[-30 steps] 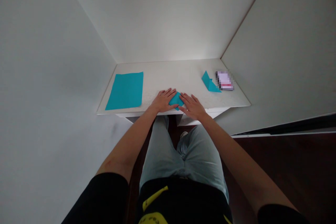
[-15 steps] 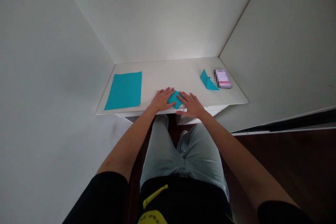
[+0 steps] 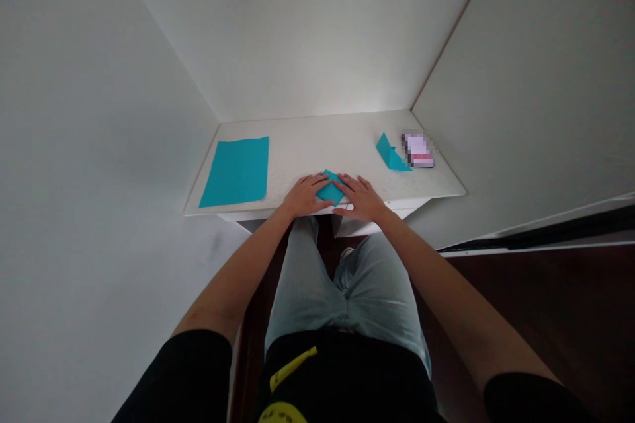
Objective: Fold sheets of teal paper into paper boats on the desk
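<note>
A small folded piece of blue paper (image 3: 331, 190) lies flat at the front edge of the white table (image 3: 317, 145). My left hand (image 3: 306, 195) rests on its left side, fingers stretched out over the paper. From the right, my right hand (image 3: 364, 198) touches the paper with its fingertips, fingers spread and thumb apart. Both hands are open and press down rather than grip. Parts of the folded paper are hidden under the fingers.
A large flat sheet of blue paper (image 3: 235, 172) lies on the table's left. A folded blue paper boat (image 3: 391, 155) stands on the right, beside a phone (image 3: 418, 149) with a blurred screen. White walls enclose the table at the back and both sides.
My left hand's fingers have shifted slightly right and down over the folded paper. My right hand stays almost where it was.
</note>
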Available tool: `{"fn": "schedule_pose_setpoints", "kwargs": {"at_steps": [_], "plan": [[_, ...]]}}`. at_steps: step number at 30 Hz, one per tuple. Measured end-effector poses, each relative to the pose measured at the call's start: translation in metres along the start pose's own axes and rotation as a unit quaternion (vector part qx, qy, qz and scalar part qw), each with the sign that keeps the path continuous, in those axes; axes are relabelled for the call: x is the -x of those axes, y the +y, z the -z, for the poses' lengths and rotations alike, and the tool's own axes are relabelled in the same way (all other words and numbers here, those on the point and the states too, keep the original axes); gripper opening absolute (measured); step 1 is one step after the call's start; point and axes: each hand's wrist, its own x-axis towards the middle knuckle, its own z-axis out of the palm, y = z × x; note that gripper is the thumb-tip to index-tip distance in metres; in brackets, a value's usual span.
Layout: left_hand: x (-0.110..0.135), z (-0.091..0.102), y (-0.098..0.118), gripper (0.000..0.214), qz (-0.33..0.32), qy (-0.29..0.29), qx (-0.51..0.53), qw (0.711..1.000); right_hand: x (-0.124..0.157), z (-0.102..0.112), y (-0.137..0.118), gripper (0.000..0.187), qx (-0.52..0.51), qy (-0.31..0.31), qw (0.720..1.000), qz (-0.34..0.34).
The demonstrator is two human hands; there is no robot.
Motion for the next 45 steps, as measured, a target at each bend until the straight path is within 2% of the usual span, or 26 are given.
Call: {"fn": "schedule_pose_setpoints", "kwargs": {"at_steps": [3, 11, 18, 25, 30, 35, 38, 41, 45], "plan": [[0.011, 0.003, -0.009, 0.084, -0.009, 0.003, 0.033, 0.999, 0.000, 0.001, 0.002, 0.093, -0.012, -0.001, 1.000, 0.002], [0.011, 0.000, -0.018, 0.056, 0.011, 0.034, 0.079, 0.996, -0.001, 0.004, 0.008, 0.074, -0.063, 0.000, 0.998, -0.008], [0.013, 0.004, -0.015, 0.069, 0.006, 0.026, 0.080, 0.996, -0.003, 0.003, 0.013, 0.065, -0.098, 0.003, 0.995, -0.014], [0.008, 0.004, -0.016, 0.042, 0.006, 0.030, 0.080, 0.996, -0.009, 0.001, 0.009, 0.047, -0.120, 0.024, 0.991, -0.056], [0.003, -0.002, -0.018, 0.037, 0.029, 0.058, 0.115, 0.991, -0.015, -0.001, 0.008, 0.046, -0.130, 0.051, 0.985, -0.104], [0.002, -0.003, -0.016, 0.047, 0.097, 0.077, 0.127, 0.984, -0.017, 0.000, 0.005, 0.054, -0.151, 0.101, 0.978, -0.100], [0.003, -0.001, -0.013, 0.059, 0.107, 0.080, 0.103, 0.986, -0.016, 0.000, 0.000, 0.052, -0.135, 0.107, 0.980, -0.103], [0.005, 0.001, -0.009, 0.056, 0.085, 0.064, 0.038, 0.994, -0.015, 0.000, -0.004, 0.045, -0.096, 0.105, 0.983, -0.113], [0.007, -0.001, -0.003, 0.053, 0.054, 0.030, -0.027, 0.998, -0.013, 0.000, -0.008, 0.048, -0.075, 0.101, 0.987, -0.104]]}}
